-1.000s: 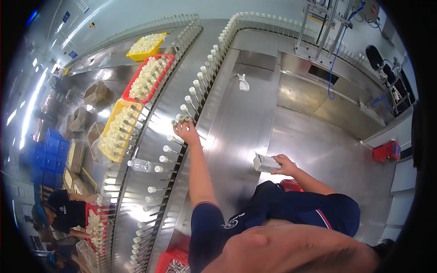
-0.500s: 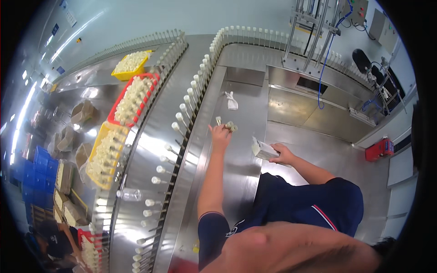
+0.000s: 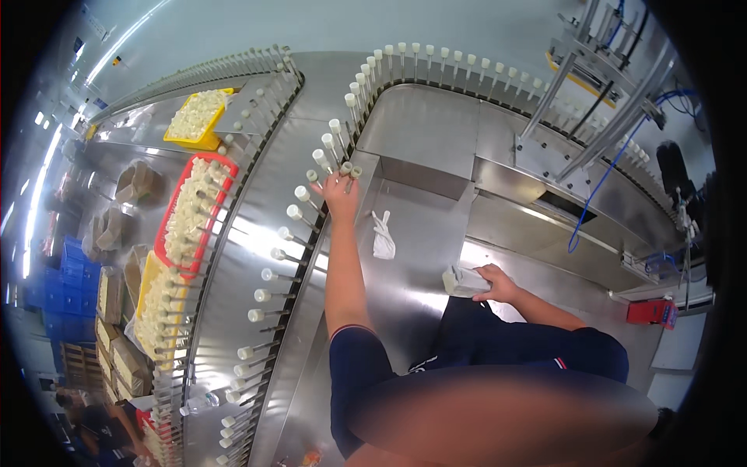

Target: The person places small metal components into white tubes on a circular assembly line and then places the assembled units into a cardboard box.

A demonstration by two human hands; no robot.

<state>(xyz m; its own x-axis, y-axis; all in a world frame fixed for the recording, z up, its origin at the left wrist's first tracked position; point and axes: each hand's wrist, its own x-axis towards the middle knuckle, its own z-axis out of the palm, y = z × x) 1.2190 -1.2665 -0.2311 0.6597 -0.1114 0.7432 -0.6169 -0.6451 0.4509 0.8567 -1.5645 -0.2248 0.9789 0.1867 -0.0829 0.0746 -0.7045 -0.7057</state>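
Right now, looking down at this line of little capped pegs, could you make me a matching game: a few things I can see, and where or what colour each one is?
Things:
1. left hand
2. right hand
3. white glove
4. red crate

Places or states:
A. lies loose on the steel table, between the two arms
B. reaches up to the capped pegs of the conveyor, small pieces at its fingertips
C. sits left of the conveyor, full of pale small parts
D. rests low on the table, holding a small pale box

Pairs: 1-B, 2-D, 3-A, 4-C
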